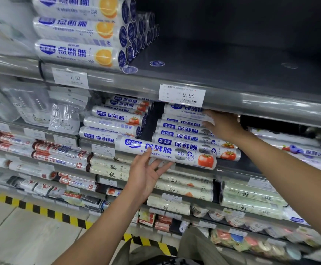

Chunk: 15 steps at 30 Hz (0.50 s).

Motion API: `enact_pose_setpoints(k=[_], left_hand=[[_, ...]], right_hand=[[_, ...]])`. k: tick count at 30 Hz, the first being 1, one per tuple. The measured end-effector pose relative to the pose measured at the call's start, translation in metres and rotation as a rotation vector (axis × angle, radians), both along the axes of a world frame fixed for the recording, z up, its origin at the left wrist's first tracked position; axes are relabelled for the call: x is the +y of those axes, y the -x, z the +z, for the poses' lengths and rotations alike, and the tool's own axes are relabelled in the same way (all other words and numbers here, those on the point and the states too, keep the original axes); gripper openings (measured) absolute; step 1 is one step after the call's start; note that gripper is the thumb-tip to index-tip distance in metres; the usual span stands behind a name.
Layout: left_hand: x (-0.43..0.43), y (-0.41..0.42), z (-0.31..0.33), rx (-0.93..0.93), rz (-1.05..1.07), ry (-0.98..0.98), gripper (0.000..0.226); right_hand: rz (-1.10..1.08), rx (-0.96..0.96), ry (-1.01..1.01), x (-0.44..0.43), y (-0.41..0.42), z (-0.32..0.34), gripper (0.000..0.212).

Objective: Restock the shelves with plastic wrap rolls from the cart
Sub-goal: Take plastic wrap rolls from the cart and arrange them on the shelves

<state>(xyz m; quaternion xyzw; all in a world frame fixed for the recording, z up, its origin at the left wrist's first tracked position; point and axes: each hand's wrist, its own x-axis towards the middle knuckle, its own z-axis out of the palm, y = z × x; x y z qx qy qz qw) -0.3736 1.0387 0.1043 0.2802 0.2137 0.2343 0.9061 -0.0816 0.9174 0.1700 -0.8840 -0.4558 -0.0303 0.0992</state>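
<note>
Am supporting plastic wrap roll (167,153) on spread left hand (146,175); right hand (222,125) flat, steadying stack (186,131). Light, slick; cradling mid-length.

The long grey metal shelf (232,109) with the white price tags is holding a stack of white plastic wrap rolls with blue writing and red tomatoes (190,138). The grey shelf above it (194,77) is carrying white rolls with orange pictures (79,52).

Left price tag (70,78) blurred; forearms cut off
</note>
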Motion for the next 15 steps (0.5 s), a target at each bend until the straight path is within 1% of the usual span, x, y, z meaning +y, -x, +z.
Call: enact_pose_setpoints(k=[2, 4, 7, 8, 12, 15], left_hand=[[-0.001, 0.007, 0.008, 0.015, -0.009, 0.013, 0.037], [-0.001, 0.015, 0.017, 0.018, -0.026, 0.028, 0.045], [-0.002, 0.033, 0.036, 0.027, -0.053, 0.037, 0.052], [-0.002, 0.04, 0.043, 0.032, -0.062, 0.04, 0.05], [-0.003, 0.064, 0.08, 0.024, -0.122, -0.017, 0.03], [-0.001, 0.077, 0.108, -0.023, -0.156, -0.044, 0.022]], right_hand=[[0.063, 0.038, -0.037, -0.006, 0.031, 0.011, 0.037], [0.143, 0.108, -0.047, -0.012, 0.065, 0.024, 0.037], [0.222, 0.274, -0.02, -0.022, 0.117, 0.044, 0.038], [0.245, 0.307, -0.018, -0.024, 0.135, 0.052, 0.038], [0.289, 0.38, 0.025, -0.029, 0.189, 0.082, 0.038], [0.267, 0.37, 0.033, -0.031, 0.209, 0.106, 0.053]])
